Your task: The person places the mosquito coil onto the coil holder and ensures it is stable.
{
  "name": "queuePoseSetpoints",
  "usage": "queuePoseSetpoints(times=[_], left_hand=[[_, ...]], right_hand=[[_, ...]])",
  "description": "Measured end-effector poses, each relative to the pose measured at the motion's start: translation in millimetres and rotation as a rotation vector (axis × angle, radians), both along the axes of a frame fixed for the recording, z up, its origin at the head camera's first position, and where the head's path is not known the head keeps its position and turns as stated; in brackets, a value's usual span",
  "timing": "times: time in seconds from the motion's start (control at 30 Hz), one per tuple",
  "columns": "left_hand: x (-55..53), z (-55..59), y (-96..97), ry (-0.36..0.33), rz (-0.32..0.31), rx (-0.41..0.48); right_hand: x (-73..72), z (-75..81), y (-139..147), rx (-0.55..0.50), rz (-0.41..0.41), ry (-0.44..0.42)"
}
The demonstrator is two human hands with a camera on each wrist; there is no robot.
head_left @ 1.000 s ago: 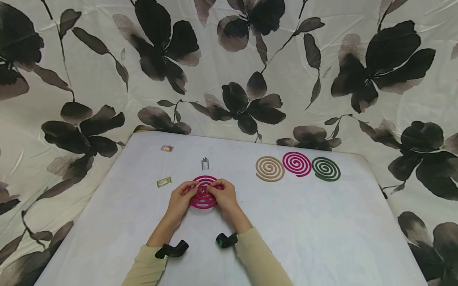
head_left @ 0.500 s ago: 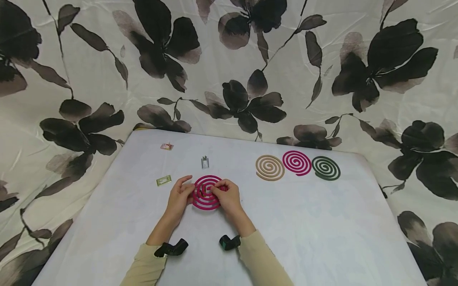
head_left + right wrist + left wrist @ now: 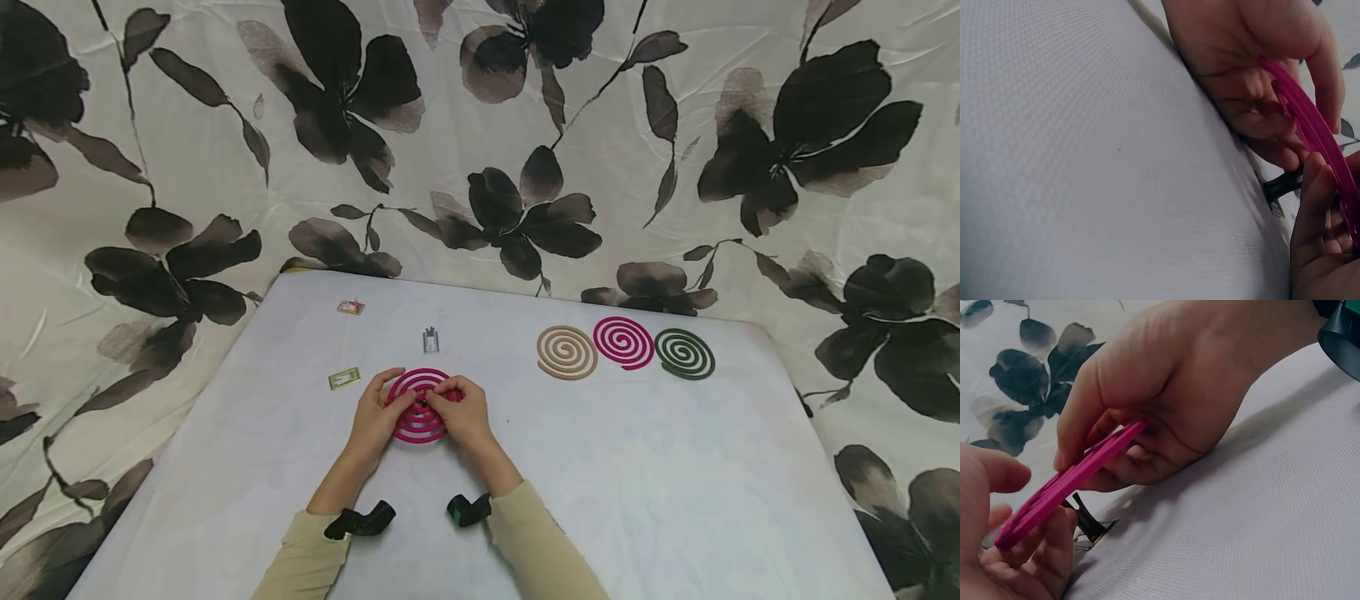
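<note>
A magenta mosquito coil (image 3: 420, 436) is held tilted just above the white table, near its middle. My left hand (image 3: 371, 418) grips its left side, the thumb reaching over the rings and the fingers underneath. With thumb and forefinger, my right hand (image 3: 469, 418) pinches the coil near its centre. In the left wrist view the coil (image 3: 1066, 484) shows edge-on between both hands. Below it, a dark prong of a metal coil stand (image 3: 1088, 515) rises from the table. The head view shows something small and dark at the coil's centre, too small to make out.
At the back right lie a tan coil (image 3: 567, 352), another magenta coil (image 3: 623, 342) and a green coil (image 3: 684, 353). A silver stand (image 3: 431, 341), a gold-green stand (image 3: 344, 378) and an orange stand (image 3: 350, 307) sit behind and left of my hands. Floral cloth hangs behind.
The coil shifts slightly right, then back left with my right hand. My left thumb draws back to the rim, then reaches over the rings again. The other coils and stands stay put.
</note>
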State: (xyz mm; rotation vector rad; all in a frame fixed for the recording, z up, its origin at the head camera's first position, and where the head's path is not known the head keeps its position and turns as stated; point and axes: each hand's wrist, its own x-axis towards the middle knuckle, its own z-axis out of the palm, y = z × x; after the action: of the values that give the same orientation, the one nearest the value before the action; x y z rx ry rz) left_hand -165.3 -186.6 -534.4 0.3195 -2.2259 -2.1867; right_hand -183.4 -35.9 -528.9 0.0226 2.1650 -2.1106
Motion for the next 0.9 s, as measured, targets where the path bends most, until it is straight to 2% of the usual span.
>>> queuePoseSetpoints(times=[0.27,0.5,0.9], left_hand=[[-0.6,-4.9,-0.4,0.021,-0.017,-0.043],[-1.5,-4.1,0.4,0.005,-0.009,-0.096],[-1.2,-3.2,0.4,-0.013,0.0,-0.108]], right_hand=[[0.8,-2.3,-5.1,-0.002,-0.023,0.026],[-1.3,-4.4,-6.9,0.018,-0.029,0.027],[0.2,-1.0,-7.6,0.01,-0.031,0.015]])
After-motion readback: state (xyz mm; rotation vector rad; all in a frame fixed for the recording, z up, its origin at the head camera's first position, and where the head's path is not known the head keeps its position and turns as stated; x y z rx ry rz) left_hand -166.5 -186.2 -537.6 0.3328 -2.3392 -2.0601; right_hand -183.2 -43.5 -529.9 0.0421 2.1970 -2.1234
